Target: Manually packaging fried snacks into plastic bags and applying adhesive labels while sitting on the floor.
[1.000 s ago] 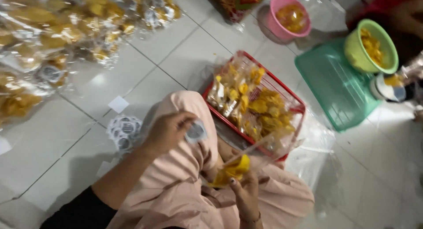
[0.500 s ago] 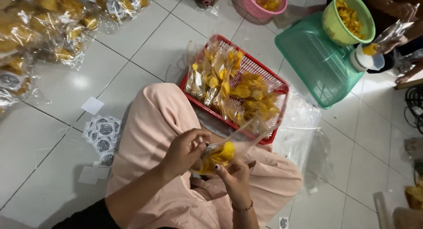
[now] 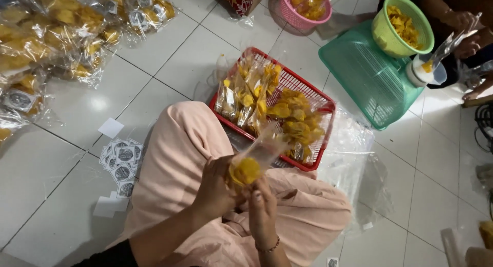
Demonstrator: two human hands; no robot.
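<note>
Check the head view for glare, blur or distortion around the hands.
Head view: glare patch on the floor tiles; left hand, right hand and clear bag of yellow chips slightly soft; tile lines bend toward the edges, wide-angle distortion.

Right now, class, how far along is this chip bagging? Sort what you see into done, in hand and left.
Done: labelled bags heaped at upper left. In hand: left hand and right hand hold one clear bag of yellow chips. Left: filled bags waiting in the red basket, round stickers on the floor.
</note>
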